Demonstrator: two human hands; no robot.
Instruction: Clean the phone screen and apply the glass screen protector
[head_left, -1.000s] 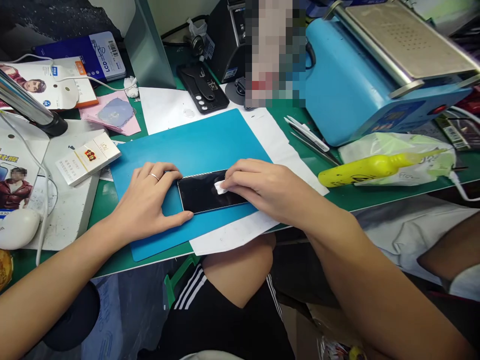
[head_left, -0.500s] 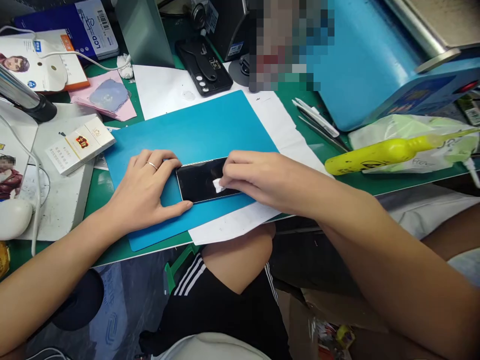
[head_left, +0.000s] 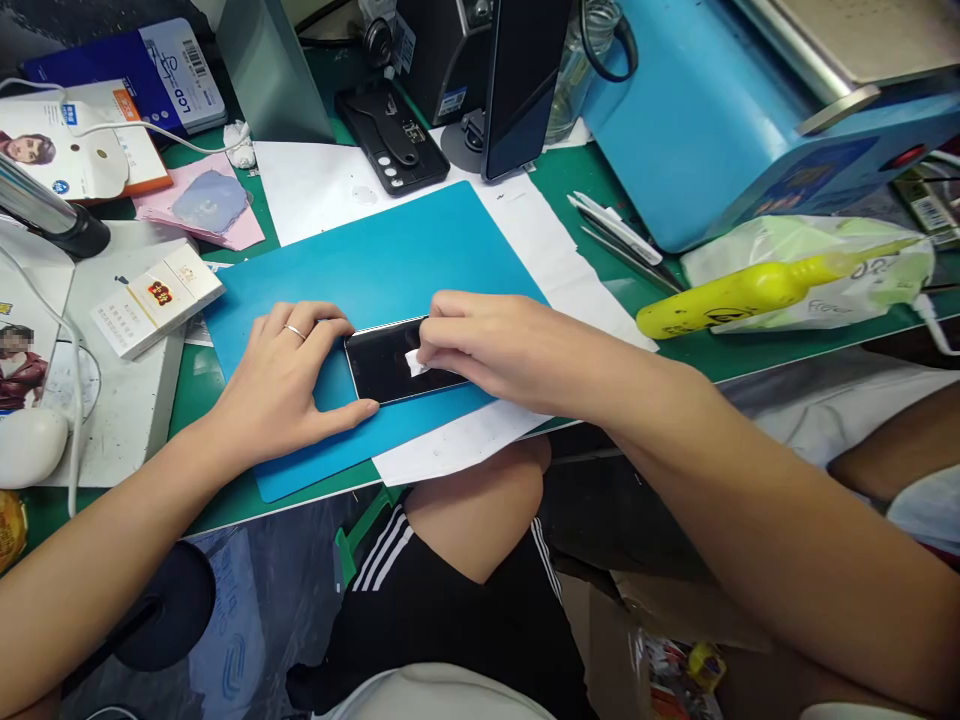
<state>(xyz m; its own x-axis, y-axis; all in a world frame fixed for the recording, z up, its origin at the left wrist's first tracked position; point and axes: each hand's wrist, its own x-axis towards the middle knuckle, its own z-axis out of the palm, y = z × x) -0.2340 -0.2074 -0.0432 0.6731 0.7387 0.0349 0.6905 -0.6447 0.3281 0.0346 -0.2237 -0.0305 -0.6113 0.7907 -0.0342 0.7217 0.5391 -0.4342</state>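
Observation:
A black phone (head_left: 379,365) lies screen up on a blue mat (head_left: 390,270). My left hand (head_left: 289,385) rests on the mat at the phone's left end, with the thumb and fingers bracing its corners; a ring is on one finger. My right hand (head_left: 495,345) lies over the phone's right half, its fingers pressed together on a small white wipe (head_left: 414,362) that touches the glass.
A white sheet (head_left: 525,250) lies under the mat on a green desk. A blue machine (head_left: 750,110) stands at the back right, with a yellow bottle (head_left: 739,290) on a plastic bag, tweezers (head_left: 622,235), a black phone case (head_left: 390,135), an upright phone on a stand (head_left: 521,80) and a cigarette pack (head_left: 157,298).
My right hand and the wipe have slid leftward along the screen. The left hand has kept its hold. The camera has tilted down slightly.

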